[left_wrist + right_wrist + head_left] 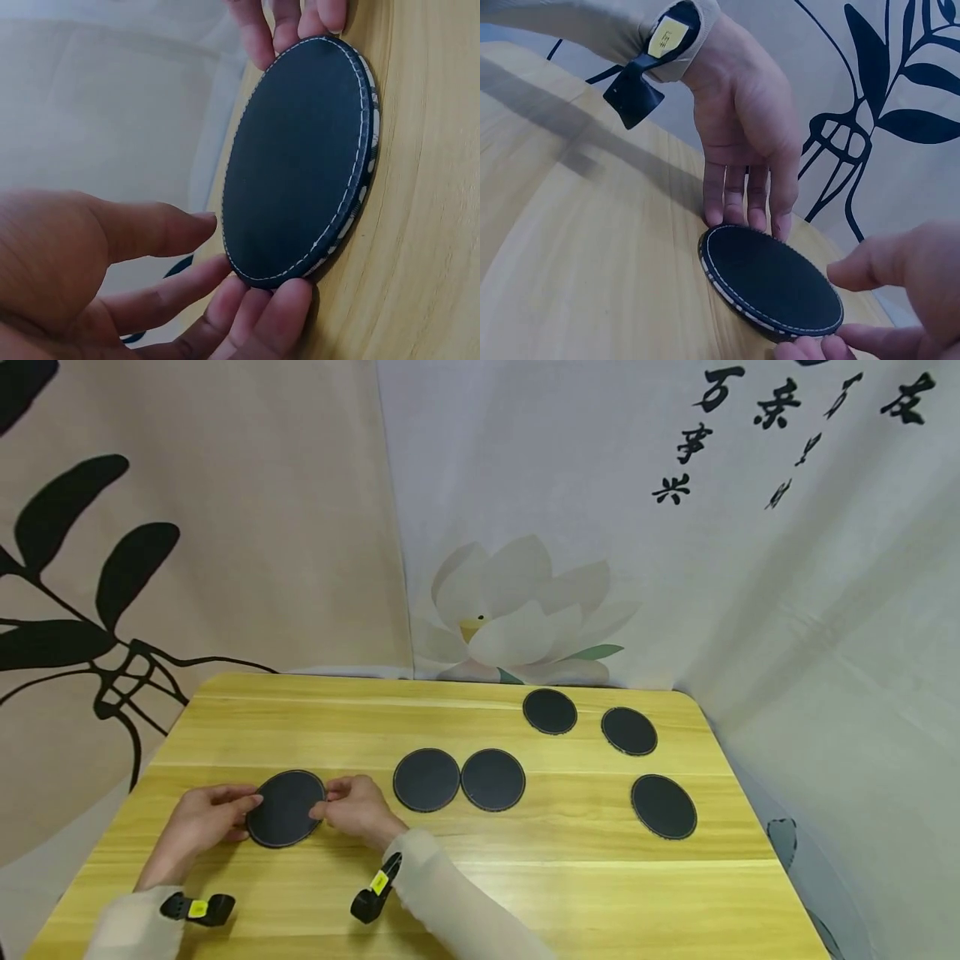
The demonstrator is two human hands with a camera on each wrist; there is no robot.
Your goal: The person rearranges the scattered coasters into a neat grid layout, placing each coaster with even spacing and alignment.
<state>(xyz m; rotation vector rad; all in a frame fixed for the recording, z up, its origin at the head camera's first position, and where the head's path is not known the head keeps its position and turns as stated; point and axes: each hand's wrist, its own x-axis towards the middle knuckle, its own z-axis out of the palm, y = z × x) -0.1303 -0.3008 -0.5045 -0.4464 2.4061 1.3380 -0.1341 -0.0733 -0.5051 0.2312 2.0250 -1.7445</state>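
Observation:
A black round coaster [286,810] with pale stitching lies between my two hands at the left of the table. Its side shows a black-and-white pattern in the left wrist view. My left hand [208,820] holds its left rim, fingertips along the edge and the thumb [180,229] close by. From the opposite side, my right hand [362,810] holds the rim, its thumb over the edge in the head view. Nearest to the right hand, a pair of black coasters, the left one [426,780] and the right one [492,780], lie side by side with their edges meeting.
Farther right on the wooden table [525,893] are three more black coasters: one at the back edge [550,711], one at the back right [628,731] and one nearer [663,807]. Behind the table hangs a printed curtain [300,527]. Both wrists wear black bands.

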